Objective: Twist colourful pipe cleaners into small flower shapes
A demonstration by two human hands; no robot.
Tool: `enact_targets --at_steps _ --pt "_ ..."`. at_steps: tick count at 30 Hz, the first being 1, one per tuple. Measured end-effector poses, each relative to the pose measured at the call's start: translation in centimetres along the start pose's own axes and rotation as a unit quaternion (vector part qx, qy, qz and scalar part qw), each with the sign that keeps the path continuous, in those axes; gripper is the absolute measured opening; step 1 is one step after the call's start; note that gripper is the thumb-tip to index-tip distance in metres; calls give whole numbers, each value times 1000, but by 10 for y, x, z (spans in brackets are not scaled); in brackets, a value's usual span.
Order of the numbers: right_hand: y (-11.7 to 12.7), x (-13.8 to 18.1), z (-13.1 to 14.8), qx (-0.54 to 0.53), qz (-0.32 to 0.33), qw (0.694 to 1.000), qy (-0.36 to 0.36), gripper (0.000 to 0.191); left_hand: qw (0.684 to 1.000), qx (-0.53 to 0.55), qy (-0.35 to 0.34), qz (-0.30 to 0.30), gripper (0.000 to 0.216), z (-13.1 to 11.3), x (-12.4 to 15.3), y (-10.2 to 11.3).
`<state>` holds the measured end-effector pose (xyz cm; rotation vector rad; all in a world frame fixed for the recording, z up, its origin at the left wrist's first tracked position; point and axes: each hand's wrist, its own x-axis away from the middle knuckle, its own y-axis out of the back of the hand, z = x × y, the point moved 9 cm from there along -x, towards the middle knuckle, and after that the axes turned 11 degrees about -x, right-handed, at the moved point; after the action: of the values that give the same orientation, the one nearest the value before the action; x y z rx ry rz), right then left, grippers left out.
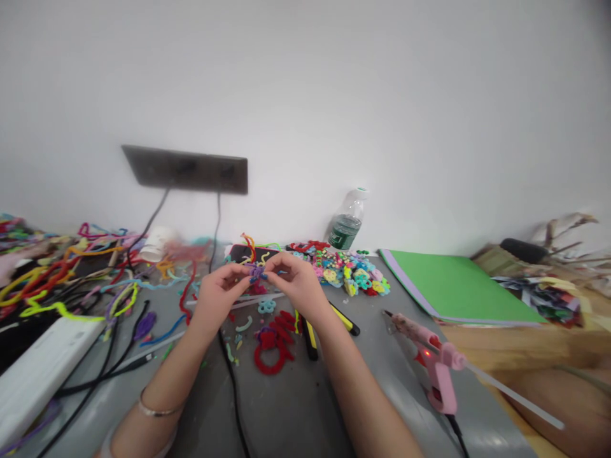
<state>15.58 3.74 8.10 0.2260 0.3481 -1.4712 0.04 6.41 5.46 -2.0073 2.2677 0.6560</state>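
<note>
**Above the grey surface [296, 413], a small purple piece [258, 271] held in a double pinch**

At the middle of the scene, we hold the purple piece up between our two hands. Our left hand [221, 296] grips its left side between thumb and fingers; our right hand [299, 284] pinches its right side likewise. Just nearer than our fingers we see a light-blue flower [266, 306] lying on the surface, and nearer again some red fuzzy loops [270, 370]. Beside our right forearm lies a yellow-and-black tool [310, 338]. Beyond that hand, to the far right, colourful small flowers [363, 278] are heaped near a bottle [346, 230]. Farther right we have a green sheet [468, 286], and nearer, a pink glue gun [443, 375] with a red light showing. To our left, a white power strip [52, 375] sits near tangled fuzzy stems [62, 267].
</note>
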Motion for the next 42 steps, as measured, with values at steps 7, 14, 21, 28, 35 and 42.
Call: enact_targets --at_steps 7,14,21,28,35,42 --pt "-7 1 -5 -44 -8 999 -23 14 996 -2 5 -94 13 -5 5 15" --pt "-18 3 -12 -162 20 983 -83 31 991 -3 -34 -130 3 -15 14 18" --pt "-14 3 -19 -230 -13 968 -103 37 993 59 0 -105 10 -4 11 9" --pt "-16 2 -2 -186 43 980 -63 32 993 96 37 -57 21 6 4 5" --pt "-13 4 7 -44 68 996 -21 23 1000 21 3 -6 16 -1 3 3" --pt "-15 8 6 -39 101 993 -36 16 1000 -16 -11 14 13 -5 4 0"
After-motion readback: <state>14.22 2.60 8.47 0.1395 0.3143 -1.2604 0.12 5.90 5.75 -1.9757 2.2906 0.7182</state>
